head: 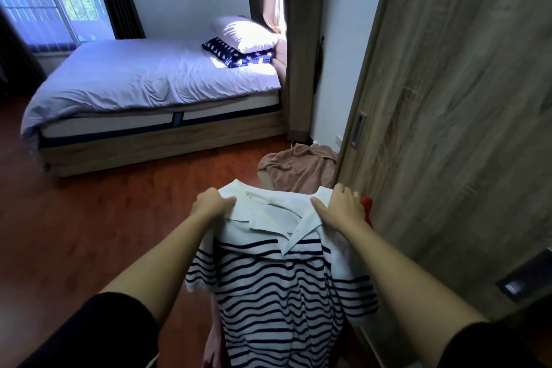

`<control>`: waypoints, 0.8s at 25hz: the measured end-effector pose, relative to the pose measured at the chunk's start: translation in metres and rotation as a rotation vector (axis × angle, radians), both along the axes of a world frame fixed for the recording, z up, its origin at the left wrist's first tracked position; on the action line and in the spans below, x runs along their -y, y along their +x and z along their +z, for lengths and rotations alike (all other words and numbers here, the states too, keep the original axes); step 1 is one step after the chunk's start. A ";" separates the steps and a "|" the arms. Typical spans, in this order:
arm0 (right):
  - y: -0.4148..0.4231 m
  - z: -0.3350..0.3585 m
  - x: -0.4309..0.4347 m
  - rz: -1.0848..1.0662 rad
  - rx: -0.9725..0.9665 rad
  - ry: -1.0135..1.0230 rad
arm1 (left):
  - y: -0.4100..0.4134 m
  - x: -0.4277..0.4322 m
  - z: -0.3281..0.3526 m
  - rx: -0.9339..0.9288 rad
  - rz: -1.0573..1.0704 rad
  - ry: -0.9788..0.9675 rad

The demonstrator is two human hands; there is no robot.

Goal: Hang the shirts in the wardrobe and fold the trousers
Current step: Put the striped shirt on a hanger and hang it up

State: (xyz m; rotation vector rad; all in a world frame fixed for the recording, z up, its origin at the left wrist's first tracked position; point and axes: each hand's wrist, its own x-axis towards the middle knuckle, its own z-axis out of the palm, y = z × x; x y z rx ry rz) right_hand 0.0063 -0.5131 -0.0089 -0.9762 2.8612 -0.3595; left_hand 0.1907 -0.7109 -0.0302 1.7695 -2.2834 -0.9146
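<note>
While left hand point(212, 203), right hand point(340, 207) grip shirt point(277, 281), door point(463, 128), hanger point(366, 205) (?) beside.

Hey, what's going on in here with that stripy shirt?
A person holds up a white polo shirt with navy stripes, the left hand gripping one shoulder and the right hand the other. Behind the right hand shows something red, perhaps a hanger. The wood-grain wardrobe door stands close on the right, and a brownish garment lies crumpled on the wooden floor beyond. The shirt is not hung yet.

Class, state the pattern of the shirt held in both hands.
Collared shirt: white with dark navy horizontal stripes; head view.
</note>
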 end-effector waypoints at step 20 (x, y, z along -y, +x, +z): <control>-0.021 0.083 -0.018 0.131 -0.190 -0.005 | 0.003 0.019 0.075 -0.447 -0.264 -0.429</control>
